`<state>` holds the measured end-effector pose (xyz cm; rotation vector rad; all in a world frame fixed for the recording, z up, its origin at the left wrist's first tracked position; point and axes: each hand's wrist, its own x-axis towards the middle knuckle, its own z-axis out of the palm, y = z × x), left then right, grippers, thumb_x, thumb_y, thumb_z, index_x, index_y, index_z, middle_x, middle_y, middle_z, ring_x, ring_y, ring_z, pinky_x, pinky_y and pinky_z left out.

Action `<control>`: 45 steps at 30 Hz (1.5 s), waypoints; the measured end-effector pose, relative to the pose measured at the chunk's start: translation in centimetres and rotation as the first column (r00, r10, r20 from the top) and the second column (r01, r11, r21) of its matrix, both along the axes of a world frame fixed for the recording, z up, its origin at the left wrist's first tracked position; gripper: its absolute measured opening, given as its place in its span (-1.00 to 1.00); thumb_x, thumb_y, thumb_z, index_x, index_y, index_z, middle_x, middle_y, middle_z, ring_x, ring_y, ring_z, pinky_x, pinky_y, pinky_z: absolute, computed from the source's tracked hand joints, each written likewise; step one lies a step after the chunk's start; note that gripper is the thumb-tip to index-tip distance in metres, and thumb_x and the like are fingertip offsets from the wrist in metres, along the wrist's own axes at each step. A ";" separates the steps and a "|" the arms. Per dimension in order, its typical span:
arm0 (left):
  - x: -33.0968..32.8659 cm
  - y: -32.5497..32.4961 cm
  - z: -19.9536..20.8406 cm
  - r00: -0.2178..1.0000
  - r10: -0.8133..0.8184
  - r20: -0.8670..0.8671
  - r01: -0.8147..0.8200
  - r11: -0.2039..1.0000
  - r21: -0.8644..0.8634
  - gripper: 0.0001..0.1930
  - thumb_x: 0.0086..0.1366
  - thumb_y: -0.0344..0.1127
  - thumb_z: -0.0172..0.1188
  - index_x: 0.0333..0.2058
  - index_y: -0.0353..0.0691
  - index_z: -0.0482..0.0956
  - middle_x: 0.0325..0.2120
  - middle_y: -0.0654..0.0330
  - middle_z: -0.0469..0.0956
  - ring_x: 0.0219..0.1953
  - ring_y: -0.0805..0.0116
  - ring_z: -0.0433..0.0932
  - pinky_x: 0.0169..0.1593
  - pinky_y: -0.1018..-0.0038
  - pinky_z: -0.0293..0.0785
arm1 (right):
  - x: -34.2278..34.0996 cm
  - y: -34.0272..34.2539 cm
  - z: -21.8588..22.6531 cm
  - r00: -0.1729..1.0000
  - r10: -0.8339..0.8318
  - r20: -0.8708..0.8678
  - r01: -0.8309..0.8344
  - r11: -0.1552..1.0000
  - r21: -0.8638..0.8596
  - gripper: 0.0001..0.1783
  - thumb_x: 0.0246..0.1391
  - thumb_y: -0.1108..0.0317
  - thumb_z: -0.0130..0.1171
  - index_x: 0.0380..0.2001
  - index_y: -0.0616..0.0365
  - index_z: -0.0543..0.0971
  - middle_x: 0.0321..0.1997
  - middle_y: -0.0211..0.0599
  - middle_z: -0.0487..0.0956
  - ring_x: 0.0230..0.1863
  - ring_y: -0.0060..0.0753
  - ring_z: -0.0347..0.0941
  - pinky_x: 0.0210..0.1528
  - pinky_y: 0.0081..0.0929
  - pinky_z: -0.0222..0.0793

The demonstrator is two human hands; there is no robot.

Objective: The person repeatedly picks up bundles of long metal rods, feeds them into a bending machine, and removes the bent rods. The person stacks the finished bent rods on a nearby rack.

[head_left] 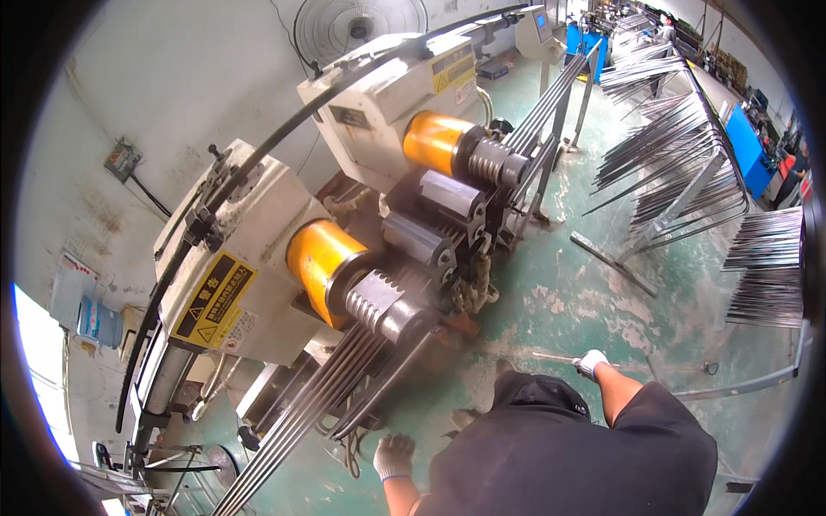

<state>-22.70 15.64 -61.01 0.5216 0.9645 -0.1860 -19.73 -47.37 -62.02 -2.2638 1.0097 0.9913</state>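
Observation:
My right hand [591, 363], in a white glove, is closed around a thin rod [553, 356] to the right of my body. My left hand [394, 456], also gloved, hangs low at my left side with loosely bent fingers and nothing visible in it. Just left of it, a bundle of long metal tubes [301, 417] slants up to the nearer machine [249, 258]. There the tubes meet a dark ridged roller [387, 305] on a yellow cylinder [325, 262]. Haze blurs the area around this roller.
Beyond stands a second machine [387, 112] with its own yellow cylinder [439, 142] and more tubes [551, 103]. Racks of thin metal tubes [662, 155] line the right, with another stack [766, 267] nearer. A metal bar [613, 265] lies on the green floor. A large fan [359, 27] is behind.

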 end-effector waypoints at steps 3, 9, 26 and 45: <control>-1.3 2.0 -0.4 0.983 0.115 0.143 -0.101 0.990 -0.098 -0.57 0.57 -0.04 -0.14 0.19 -0.17 0.42 0.32 -0.03 0.35 0.37 -0.05 0.27 0.46 -0.06 0.10 | 3.2 0.0 0.2 0.997 0.047 0.053 -0.046 0.999 -0.010 -0.33 0.27 -0.19 0.15 -0.04 0.30 0.72 0.03 0.23 0.67 0.15 0.19 0.59 0.16 -0.11 0.50; 2.2 0.6 8.7 0.920 0.320 0.226 -0.358 0.921 0.152 -0.71 0.53 -0.08 0.02 -0.35 -0.07 0.51 -0.47 0.27 0.52 -0.35 0.20 0.49 -0.14 0.16 0.52 | 12.6 1.4 4.8 0.901 0.113 0.418 -0.159 0.984 0.078 -0.40 0.23 -0.11 0.18 -0.05 0.26 0.73 0.00 0.17 0.70 0.10 0.18 0.62 0.21 -0.12 0.50; 5.8 6.4 28.0 0.593 0.416 0.689 -0.727 0.644 0.237 -0.19 0.52 0.34 -0.09 0.36 -0.31 0.38 0.37 -0.06 0.41 0.45 0.02 0.31 0.54 0.09 0.02 | 29.7 12.9 23.9 0.218 -0.597 0.772 -0.367 0.683 0.632 -0.50 0.39 0.06 0.20 0.17 0.24 0.61 0.12 -0.22 0.67 0.15 -0.37 0.51 0.25 -0.37 0.37; 19.1 -7.4 54.6 0.727 -0.284 0.625 -0.674 -0.124 0.728 -0.45 0.55 -0.17 0.10 0.36 -0.42 0.37 0.07 0.09 0.58 -0.01 0.28 0.59 0.03 0.40 0.59 | 35.5 15.1 29.4 0.376 -0.797 0.472 -0.166 0.444 0.881 -0.30 0.04 0.19 0.55 0.15 0.45 0.58 -0.05 -0.04 0.72 -0.14 -0.27 0.68 -0.08 -0.31 0.61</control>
